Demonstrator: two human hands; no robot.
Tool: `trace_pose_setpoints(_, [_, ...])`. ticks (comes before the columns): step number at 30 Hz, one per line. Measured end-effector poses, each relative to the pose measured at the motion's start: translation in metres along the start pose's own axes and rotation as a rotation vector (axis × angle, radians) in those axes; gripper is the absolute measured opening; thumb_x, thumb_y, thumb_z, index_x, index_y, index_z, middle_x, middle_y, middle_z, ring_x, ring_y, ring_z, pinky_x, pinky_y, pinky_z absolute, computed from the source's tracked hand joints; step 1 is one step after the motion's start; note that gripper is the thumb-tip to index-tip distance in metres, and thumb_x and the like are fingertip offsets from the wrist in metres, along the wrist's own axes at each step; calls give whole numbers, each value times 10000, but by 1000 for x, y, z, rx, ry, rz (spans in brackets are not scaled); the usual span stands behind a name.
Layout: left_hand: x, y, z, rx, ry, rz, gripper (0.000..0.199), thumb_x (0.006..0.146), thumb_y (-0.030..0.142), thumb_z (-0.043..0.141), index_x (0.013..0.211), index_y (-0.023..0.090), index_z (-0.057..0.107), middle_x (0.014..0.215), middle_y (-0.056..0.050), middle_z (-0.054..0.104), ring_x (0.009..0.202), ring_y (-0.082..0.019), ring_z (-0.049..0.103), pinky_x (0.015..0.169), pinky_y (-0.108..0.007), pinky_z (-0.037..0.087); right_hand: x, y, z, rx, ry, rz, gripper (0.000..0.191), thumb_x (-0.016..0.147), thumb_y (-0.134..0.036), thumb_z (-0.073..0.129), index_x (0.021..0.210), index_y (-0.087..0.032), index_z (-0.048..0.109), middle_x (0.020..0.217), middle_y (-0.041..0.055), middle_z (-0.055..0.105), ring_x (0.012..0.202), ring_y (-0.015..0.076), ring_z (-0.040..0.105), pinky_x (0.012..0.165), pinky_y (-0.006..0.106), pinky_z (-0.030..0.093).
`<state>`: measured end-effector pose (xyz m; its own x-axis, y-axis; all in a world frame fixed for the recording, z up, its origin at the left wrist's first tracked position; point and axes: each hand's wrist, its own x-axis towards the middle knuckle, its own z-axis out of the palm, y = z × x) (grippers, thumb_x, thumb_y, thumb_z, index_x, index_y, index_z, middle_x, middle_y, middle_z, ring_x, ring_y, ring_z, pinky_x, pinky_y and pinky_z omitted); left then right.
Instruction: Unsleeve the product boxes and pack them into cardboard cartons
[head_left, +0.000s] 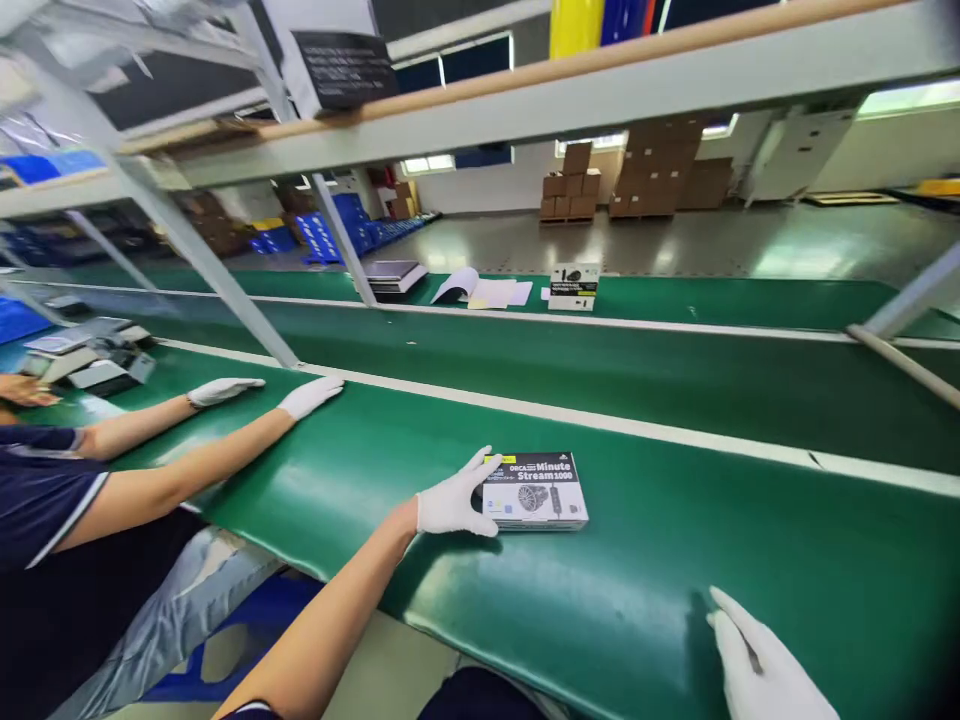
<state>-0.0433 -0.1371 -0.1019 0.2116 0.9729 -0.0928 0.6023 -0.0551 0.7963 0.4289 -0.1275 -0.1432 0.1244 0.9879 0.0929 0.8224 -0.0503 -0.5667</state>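
A black-and-white product box [534, 495], printed "ORCA Minute Stream1000" with a picture of a small pump-like device, lies flat on the green work surface [645, 570]. My left hand [457, 497], in a white glove, grips the box's left end, with the thumb at its near edge and the fingers toward the far edge. To the lower right, my white-gloved right hand [757, 660] is over the green surface, apart from the box. Its fingers are stretched out close together, and I see nothing held in them.
At left, a co-worker's two gloved hands [311, 397] rest on the surface. Several boxes [112, 365] are piled beyond. A pale divider strip [525, 408] runs along the back. Papers [495, 292] and another printed box [574, 287] stand farther off, beneath a shelf beam [465, 125].
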Motion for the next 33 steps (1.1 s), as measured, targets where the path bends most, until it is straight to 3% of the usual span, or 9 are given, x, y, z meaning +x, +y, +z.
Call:
trace_pose_setpoints(3, [23, 25, 29, 109, 0, 81, 1364, 611, 541, 918, 1678, 268, 113, 1740, -142, -85, 1591, -409, 118, 1273, -529, 250, -2, -7, -2, 77, -14, 42, 518, 889, -592, 469, 1227, -304, 735, 1355, 16, 698, 1270, 341, 635, 1122, 542, 476])
trace_pose_setpoints(7, [43, 35, 52, 166, 90, 192, 1259, 606, 462, 919, 1652, 285, 241, 1719, -145, 111, 1573, -423, 165, 1269, -559, 257, -7, -17, -2, 126, 38, 23, 539, 901, -597, 464, 1218, -261, 740, 1318, 51, 716, 1245, 313, 647, 1124, 492, 470])
trace_pose_setpoints(12, [50, 30, 61, 100, 106, 226, 1218, 627, 389, 900, 1644, 274, 239, 1713, -135, 119, 1562, -396, 227, 1259, -524, 316, -9, -17, 0, 125, 58, -12, 520, 945, -579, 459, 1244, -253, 731, 1315, 60, 715, 1207, 292, 665, 1065, 449, 508])
trace_pose_setpoints(17, [51, 26, 70, 105, 146, 215, 1303, 677, 383, 869, 1673, 221, 46, 1737, -157, 48, 1598, -387, 90, 1300, -548, 198, -9, -15, 2, 124, 79, -42, 493, 965, -560, 464, 1238, -252, 736, 1302, 64, 721, 1186, 278, 677, 1034, 424, 525])
trace_pose_setpoints(20, [50, 24, 74, 90, 142, 195, 1300, 682, 388, 864, 1671, 195, 43, 1735, -164, 67, 1602, -371, 83, 1307, -542, 159, -9, -15, 2, 132, 86, -53, 491, 970, -557, 460, 1237, -251, 736, 1289, 63, 726, 1171, 272, 682, 1039, 423, 522])
trace_pose_setpoints(24, [53, 23, 60, -67, 102, 196, 1334, 685, 421, 874, 1673, 196, 7, 1725, -169, 151, 1588, -370, 168, 1293, -548, 197, -10, -17, 0, 135, 80, -57, 497, 980, -544, 453, 1250, -235, 733, 1305, 78, 717, 1193, 275, 670, 1037, 416, 524])
trace_pose_setpoints(27, [69, 25, 33, -359, -55, 194, 1263, 774, 480, 817, 1673, 225, -33, 1686, -139, 308, 1530, -346, 346, 1255, -518, 310, -10, -19, -3, 143, 64, -55, 502, 993, -532, 446, 1261, -216, 731, 1315, 93, 711, 1207, 277, 663, 1045, 416, 522])
trace_pose_setpoints(30, [103, 35, 10, -573, -104, 150, 917, 896, 520, 679, 1647, 209, 255, 1603, -109, 469, 1468, -331, 445, 1232, -497, 344, -9, -20, -3, 172, 67, -67, 507, 993, -527, 453, 1257, -199, 736, 1307, 107, 715, 1207, 282, 664, 1054, 422, 523])
trace_pose_setpoints(33, [149, 53, 13, -689, 7, 163, 633, 940, 515, 603, 1456, 151, 568, 1418, -124, 650, 1331, -343, 570, 1160, -497, 413, -9, -20, -2, 212, 72, -70, 512, 989, -525, 457, 1255, -190, 738, 1322, 113, 709, 1228, 286, 657, 1090, 437, 510])
